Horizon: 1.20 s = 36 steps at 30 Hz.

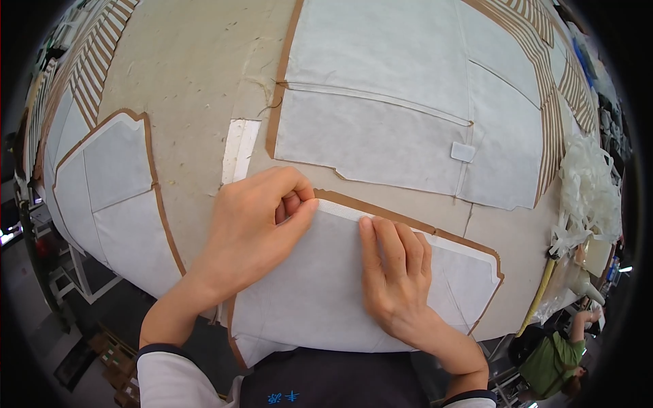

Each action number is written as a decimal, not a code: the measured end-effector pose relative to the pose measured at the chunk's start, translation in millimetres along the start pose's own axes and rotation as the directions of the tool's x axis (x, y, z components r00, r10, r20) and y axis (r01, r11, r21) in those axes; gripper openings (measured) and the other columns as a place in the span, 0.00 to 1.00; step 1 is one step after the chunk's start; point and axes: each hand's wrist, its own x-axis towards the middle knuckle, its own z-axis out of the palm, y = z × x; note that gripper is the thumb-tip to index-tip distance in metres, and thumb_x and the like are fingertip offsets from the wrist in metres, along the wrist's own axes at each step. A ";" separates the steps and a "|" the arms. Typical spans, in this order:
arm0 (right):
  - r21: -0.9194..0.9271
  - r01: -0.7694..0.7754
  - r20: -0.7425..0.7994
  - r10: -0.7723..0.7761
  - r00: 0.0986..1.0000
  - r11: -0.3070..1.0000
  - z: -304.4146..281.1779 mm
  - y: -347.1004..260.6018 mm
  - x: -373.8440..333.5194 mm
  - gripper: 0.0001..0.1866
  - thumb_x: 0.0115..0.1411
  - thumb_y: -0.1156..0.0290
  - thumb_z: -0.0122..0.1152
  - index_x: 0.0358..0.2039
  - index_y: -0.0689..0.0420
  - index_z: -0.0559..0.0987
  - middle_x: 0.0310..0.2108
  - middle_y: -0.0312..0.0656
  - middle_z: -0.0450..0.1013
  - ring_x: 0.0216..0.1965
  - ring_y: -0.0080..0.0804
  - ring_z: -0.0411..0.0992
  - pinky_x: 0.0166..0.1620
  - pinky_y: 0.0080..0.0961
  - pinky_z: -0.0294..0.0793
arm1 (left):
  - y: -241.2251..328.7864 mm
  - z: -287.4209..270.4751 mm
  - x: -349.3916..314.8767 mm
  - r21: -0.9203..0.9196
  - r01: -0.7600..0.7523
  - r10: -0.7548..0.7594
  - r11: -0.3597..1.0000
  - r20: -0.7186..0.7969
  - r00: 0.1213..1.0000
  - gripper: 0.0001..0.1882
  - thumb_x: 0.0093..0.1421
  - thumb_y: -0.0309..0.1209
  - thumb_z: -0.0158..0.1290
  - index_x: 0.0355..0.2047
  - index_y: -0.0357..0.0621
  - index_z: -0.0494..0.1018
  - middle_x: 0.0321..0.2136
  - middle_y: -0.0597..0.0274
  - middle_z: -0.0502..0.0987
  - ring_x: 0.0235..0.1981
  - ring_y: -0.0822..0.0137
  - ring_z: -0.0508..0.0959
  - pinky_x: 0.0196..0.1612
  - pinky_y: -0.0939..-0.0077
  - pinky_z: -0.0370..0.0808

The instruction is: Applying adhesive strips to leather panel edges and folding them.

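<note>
A fabric panel, faced in pale grey-white with a brown border, lies along the near edge of the table. A narrow white strip runs along its far edge. My left hand is closed in a pinch at the strip's left end, its fingertips over the panel's far edge. To its right, my right hand rests on the panel with fingers extended, the tips touching the strip. The panel's far-left corner is hidden behind my left hand and wrist.
A larger lined panel lies beyond my hands, and another panel lies to the left. Brown-and-white striped fabric is at the far left. Crumpled clear plastic sits at the right edge; a person in green is beyond.
</note>
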 end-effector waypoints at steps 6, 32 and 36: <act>0.062 0.027 -0.014 -0.027 1.000 0.998 11.5 -15.2 20.5 0.27 0.47 0.77 0.61 0.51 0.72 0.79 0.51 0.54 0.72 0.50 0.47 0.72 0.51 0.42 0.72 | -2.7 -1.6 -1.0 -0.006 -0.023 0.023 1.000 0.013 1.000 0.04 0.58 0.23 0.62 0.32 0.38 0.78 0.24 0.68 0.76 0.21 0.81 0.69 0.24 0.84 0.67; 0.014 0.080 0.002 -0.080 0.997 0.997 18.1 -25.5 37.2 0.28 0.44 0.79 0.61 0.51 0.67 0.80 0.51 0.49 0.71 0.48 0.42 0.69 0.45 0.39 0.68 | -27.2 -12.4 -44.3 -0.090 0.023 -0.042 0.996 -0.207 0.977 0.04 0.59 0.23 0.63 0.33 0.39 0.78 0.25 0.67 0.75 0.20 0.80 0.68 0.22 0.84 0.63; -0.004 0.088 0.014 -0.088 0.996 0.996 18.0 -24.9 37.3 0.28 0.45 0.78 0.61 0.51 0.66 0.80 0.51 0.49 0.72 0.47 0.42 0.70 0.45 0.39 0.68 | -26.4 -12.1 -41.9 -0.096 0.044 -0.063 0.994 -0.202 0.977 0.04 0.59 0.22 0.63 0.32 0.39 0.78 0.25 0.68 0.75 0.20 0.80 0.68 0.22 0.84 0.63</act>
